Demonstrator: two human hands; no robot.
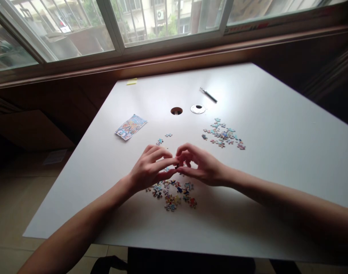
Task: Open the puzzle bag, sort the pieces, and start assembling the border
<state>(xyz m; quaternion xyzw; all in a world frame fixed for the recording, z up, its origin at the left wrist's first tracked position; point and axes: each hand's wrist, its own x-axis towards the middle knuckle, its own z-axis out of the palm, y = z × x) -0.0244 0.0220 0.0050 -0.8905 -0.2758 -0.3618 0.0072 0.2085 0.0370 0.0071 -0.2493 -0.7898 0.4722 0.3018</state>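
Observation:
My left hand (154, 163) and my right hand (201, 163) meet above the white table, fingertips almost touching. Between their pinched fingers is a small dark jigsaw piece (177, 166), mostly covered by the fingers. Whether it is one piece or two joined ones I cannot tell. Just below the hands lies a loose pile of colourful jigsaw pieces (171, 199); some of it is hidden under them. A few pale blue pieces (160, 141) rest beyond my left hand. Farther off to the right, a second pile of pieces (224, 135) is spread out.
A printed picture sheet (131, 127) lies at the left of the white table (276, 152). Toward the back are a dark pen (208, 94), an open round hole (176, 111), a silver grommet cover (197, 109) and a yellow sticker (131, 81). A window (171, 23) stands behind.

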